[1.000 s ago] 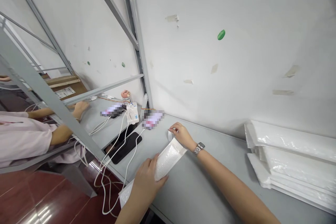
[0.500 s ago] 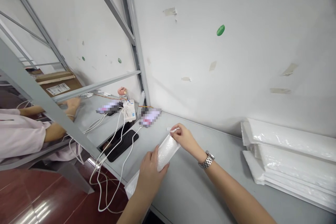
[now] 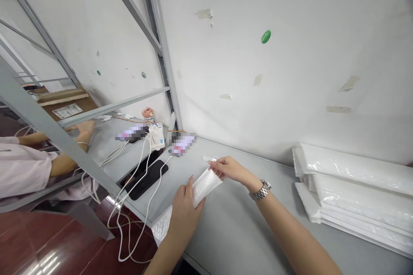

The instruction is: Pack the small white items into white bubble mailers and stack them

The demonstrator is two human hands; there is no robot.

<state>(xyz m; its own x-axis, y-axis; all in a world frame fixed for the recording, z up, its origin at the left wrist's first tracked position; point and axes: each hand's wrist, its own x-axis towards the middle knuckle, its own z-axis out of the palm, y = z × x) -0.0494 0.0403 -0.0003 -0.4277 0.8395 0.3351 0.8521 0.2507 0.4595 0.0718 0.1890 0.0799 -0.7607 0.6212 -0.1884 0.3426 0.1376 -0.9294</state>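
Note:
A long white bubble-wrap package lies at a slant over the grey tabletop, its near end reaching past the table's front edge. My left hand is wrapped round its middle, thumb on the right side and fingers on the left. At the far end, my right hand pinches the wrap's edge with thumb and fingers; some fingertips are partly hidden by the wrap. A small whitish clear strip shows just beyond those fingertips. I cannot see what is inside the package.
Several white wrapped packages are stacked at the right. To the left are a black phone-like slab, white cables, a power strip and a metal frame post. Behind the frame, another person's arm rests near a cardboard box.
My right hand has turned and moved slightly right at the package's far end, its fingers now further over the edge. The left hand keeps its hold. The view has shifted a little.

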